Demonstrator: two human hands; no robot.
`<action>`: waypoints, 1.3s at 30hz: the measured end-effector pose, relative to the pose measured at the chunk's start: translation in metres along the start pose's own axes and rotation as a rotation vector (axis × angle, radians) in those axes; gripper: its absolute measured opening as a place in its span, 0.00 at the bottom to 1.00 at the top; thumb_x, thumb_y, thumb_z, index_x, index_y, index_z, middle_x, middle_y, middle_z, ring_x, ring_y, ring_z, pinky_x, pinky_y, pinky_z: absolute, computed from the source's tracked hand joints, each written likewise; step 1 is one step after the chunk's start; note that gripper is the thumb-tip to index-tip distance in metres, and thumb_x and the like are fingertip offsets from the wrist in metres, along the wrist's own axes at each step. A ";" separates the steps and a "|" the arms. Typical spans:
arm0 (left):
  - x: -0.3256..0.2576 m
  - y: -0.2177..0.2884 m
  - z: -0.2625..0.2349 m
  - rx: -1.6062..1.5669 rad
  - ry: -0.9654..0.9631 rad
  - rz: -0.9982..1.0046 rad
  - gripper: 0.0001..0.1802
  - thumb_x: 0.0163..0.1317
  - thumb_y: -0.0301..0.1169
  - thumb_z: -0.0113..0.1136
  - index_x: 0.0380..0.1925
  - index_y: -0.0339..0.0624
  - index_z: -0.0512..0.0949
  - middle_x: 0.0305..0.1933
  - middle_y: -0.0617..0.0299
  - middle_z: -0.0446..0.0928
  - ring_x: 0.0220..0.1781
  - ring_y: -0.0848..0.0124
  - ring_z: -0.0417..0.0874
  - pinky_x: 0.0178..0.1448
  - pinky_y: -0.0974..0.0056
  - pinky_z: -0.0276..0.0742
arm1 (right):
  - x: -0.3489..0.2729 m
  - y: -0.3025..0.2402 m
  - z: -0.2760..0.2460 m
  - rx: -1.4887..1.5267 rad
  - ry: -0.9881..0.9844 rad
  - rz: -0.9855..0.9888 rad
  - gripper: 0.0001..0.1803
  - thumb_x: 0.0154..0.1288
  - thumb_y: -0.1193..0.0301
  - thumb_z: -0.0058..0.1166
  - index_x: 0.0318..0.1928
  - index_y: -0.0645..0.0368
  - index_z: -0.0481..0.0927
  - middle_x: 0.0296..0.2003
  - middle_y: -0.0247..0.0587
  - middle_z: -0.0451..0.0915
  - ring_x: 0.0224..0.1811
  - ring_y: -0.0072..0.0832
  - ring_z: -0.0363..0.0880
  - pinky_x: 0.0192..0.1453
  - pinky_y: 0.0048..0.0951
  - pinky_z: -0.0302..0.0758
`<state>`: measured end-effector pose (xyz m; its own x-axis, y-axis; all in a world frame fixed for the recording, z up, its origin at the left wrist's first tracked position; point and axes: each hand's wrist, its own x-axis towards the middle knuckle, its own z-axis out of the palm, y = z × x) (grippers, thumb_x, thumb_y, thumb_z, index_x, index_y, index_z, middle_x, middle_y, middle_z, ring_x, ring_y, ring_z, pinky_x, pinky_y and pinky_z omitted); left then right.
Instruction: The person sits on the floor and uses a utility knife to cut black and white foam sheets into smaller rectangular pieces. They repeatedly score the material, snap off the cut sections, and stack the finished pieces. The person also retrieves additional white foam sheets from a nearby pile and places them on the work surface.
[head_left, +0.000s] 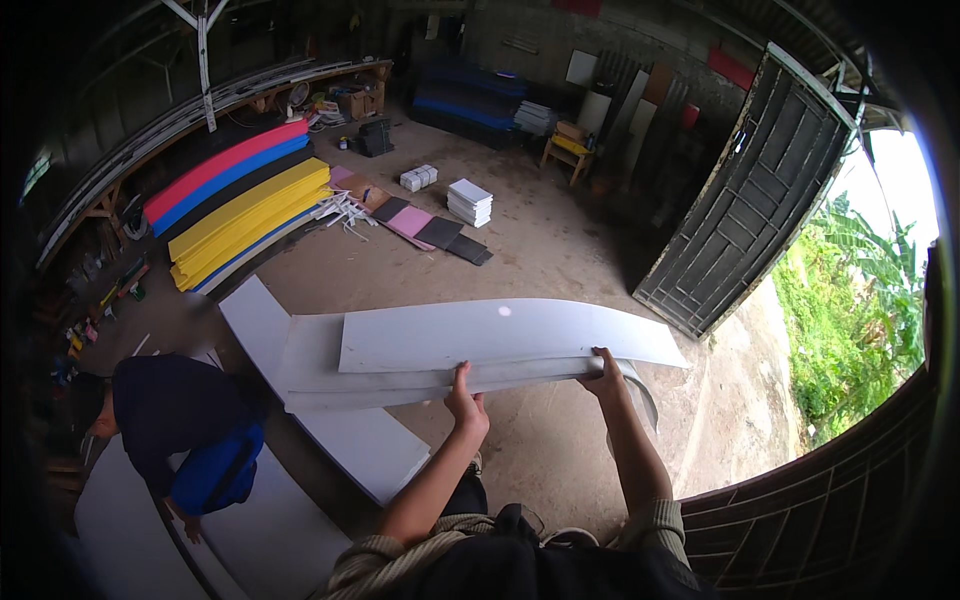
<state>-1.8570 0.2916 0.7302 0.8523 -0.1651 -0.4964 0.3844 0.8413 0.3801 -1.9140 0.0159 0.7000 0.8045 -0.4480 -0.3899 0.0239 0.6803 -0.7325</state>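
Note:
A stack of long, floppy white sheets (520, 335) stretches crosswise in front of me, its right end drooping. My left hand (466, 400) grips the near edge of the stack, thumb on top and fingers underneath. Farther right, my right hand (603, 376) clasps the same edge in the same way, its thumb pressed on the upper face. Under the left part of the stack lies another large white sheet (365, 450), which shows on both sides of it. Most of my fingers are hidden beneath the sheets.
At lower left a person (185, 430) in dark clothes bends over white sheets (285, 530). Yellow sheets (250, 215) and red sheets (225, 170) are piled at left. Small white stacks (469, 202) stand on the floor beyond. A dark metal door (750, 190) stands open at right.

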 end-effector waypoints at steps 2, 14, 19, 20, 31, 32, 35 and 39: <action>0.038 -0.025 0.025 0.046 0.052 -0.021 0.21 0.44 0.36 0.62 0.40 0.45 0.70 0.39 0.67 0.70 0.43 0.75 0.71 0.46 0.69 0.68 | 0.029 -0.020 -0.003 0.067 -0.002 -0.043 0.28 0.44 0.70 0.60 0.47 0.60 0.65 0.47 0.46 0.65 0.50 0.35 0.63 0.53 0.33 0.65; 0.228 -0.083 0.176 0.237 -0.024 -0.030 0.26 0.41 0.40 0.65 0.41 0.42 0.69 0.46 0.63 0.67 0.51 0.73 0.64 0.54 0.61 0.60 | 0.218 -0.108 0.021 0.303 0.281 0.150 0.20 0.44 0.67 0.56 0.36 0.62 0.65 0.30 0.39 0.67 0.33 0.31 0.66 0.45 0.31 0.67; 0.364 -0.094 0.202 0.262 0.011 -0.021 0.29 0.39 0.41 0.66 0.42 0.42 0.68 0.46 0.62 0.67 0.51 0.71 0.65 0.54 0.59 0.61 | 0.356 -0.103 0.034 0.506 0.249 0.226 0.28 0.50 0.65 0.49 0.52 0.60 0.61 0.50 0.45 0.63 0.55 0.41 0.59 0.59 0.46 0.56; 0.385 -0.088 0.202 0.285 0.060 0.039 0.31 0.38 0.41 0.66 0.43 0.40 0.68 0.46 0.61 0.67 0.51 0.70 0.65 0.54 0.59 0.61 | 0.369 -0.092 0.058 0.404 0.177 0.181 0.28 0.50 0.65 0.49 0.52 0.60 0.60 0.51 0.46 0.62 0.55 0.42 0.58 0.60 0.46 0.55; 0.533 0.011 0.299 0.585 0.164 0.168 0.31 0.41 0.43 0.63 0.46 0.44 0.68 0.49 0.65 0.66 0.55 0.71 0.61 0.57 0.57 0.55 | 0.598 -0.040 0.160 0.407 0.115 0.402 0.37 0.40 0.60 0.58 0.50 0.64 0.59 0.47 0.45 0.62 0.49 0.37 0.59 0.57 0.37 0.59; 0.555 0.023 0.299 0.564 0.145 0.177 0.31 0.41 0.43 0.64 0.46 0.44 0.68 0.49 0.64 0.66 0.55 0.70 0.62 0.57 0.57 0.56 | 0.616 -0.030 0.170 0.403 0.135 0.419 0.37 0.39 0.60 0.58 0.49 0.64 0.59 0.46 0.45 0.62 0.48 0.37 0.60 0.57 0.37 0.59; 0.624 0.068 0.304 0.547 0.122 0.170 0.30 0.41 0.41 0.64 0.46 0.45 0.68 0.49 0.63 0.66 0.54 0.70 0.62 0.56 0.57 0.57 | 0.657 -0.002 0.221 0.358 0.115 0.385 0.34 0.39 0.59 0.59 0.45 0.62 0.61 0.45 0.45 0.61 0.44 0.35 0.59 0.53 0.36 0.62; 0.711 0.117 0.298 0.574 0.119 0.113 0.32 0.39 0.42 0.66 0.46 0.42 0.68 0.47 0.61 0.67 0.53 0.70 0.64 0.54 0.60 0.60 | 0.709 0.018 0.284 0.286 0.115 0.378 0.27 0.44 0.58 0.55 0.41 0.60 0.62 0.35 0.43 0.67 0.41 0.31 0.60 0.49 0.34 0.62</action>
<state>-1.1003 0.1195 0.6538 0.8662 -0.0036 -0.4998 0.4520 0.4324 0.7802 -1.1749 -0.1245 0.5691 0.7181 -0.1885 -0.6700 -0.0828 0.9327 -0.3511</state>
